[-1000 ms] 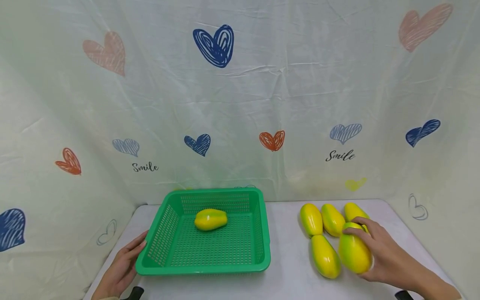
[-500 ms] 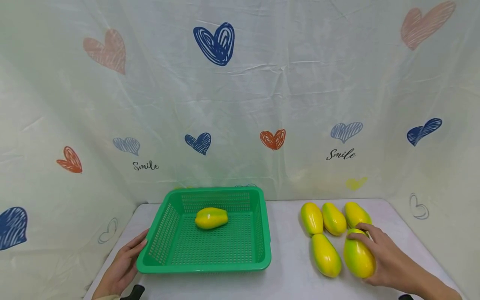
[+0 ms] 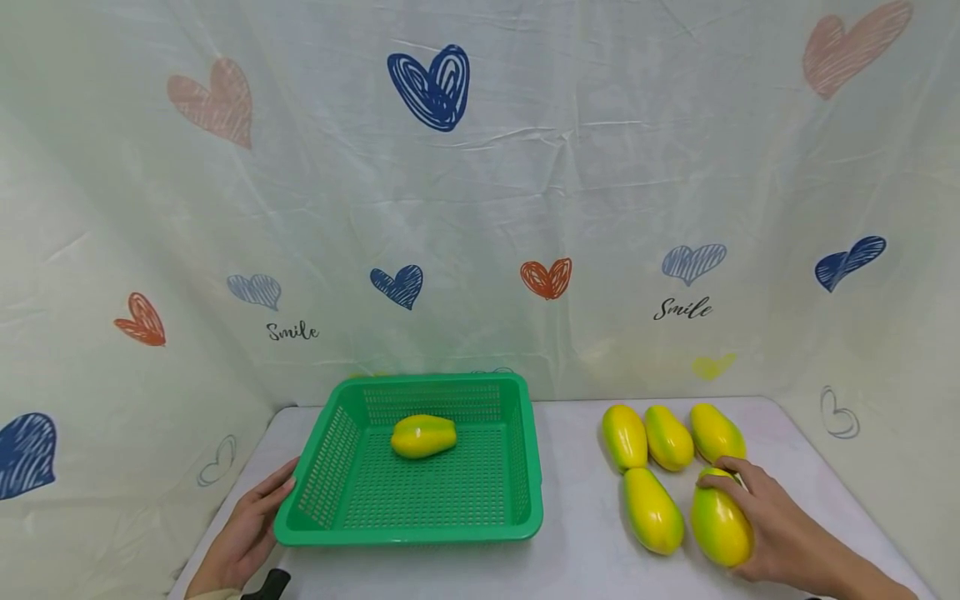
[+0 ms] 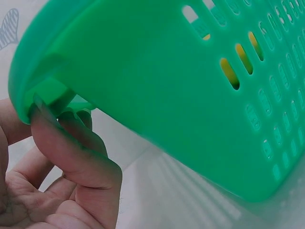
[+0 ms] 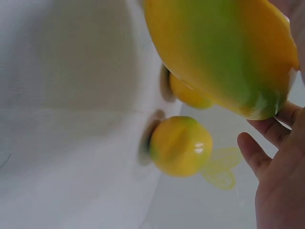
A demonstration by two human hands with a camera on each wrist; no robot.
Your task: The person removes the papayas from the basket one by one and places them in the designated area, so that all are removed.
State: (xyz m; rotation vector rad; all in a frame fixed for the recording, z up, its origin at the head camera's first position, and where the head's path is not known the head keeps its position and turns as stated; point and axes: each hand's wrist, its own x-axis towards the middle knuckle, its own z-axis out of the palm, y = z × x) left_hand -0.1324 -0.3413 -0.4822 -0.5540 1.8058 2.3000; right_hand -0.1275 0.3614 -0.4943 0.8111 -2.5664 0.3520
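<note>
On the right of the head view my right hand (image 3: 783, 529) grips a yellow-green papaya (image 3: 722, 523), fingers at its far end. In the right wrist view this papaya (image 5: 224, 52) fills the top, with fingers bent at its tip. My left hand (image 3: 243, 529) holds the left rim of a green plastic basket (image 3: 408, 536). The left wrist view shows thumb and fingers (image 4: 76, 162) pinching the basket's rim (image 4: 24, 71). One papaya (image 3: 423, 437) lies inside the basket, toward its back.
Several more papayas lie on the white table (image 3: 577, 500) right of the basket: one in front (image 3: 654, 511), others behind it, such as the rear right papaya (image 3: 716, 431). A white curtain (image 3: 480, 208) printed with hearts hangs behind and at both sides.
My right hand has moved the papaya a little toward me and to the right, widening its gap from the papayas beside and behind it. The left hand and basket stay put.
</note>
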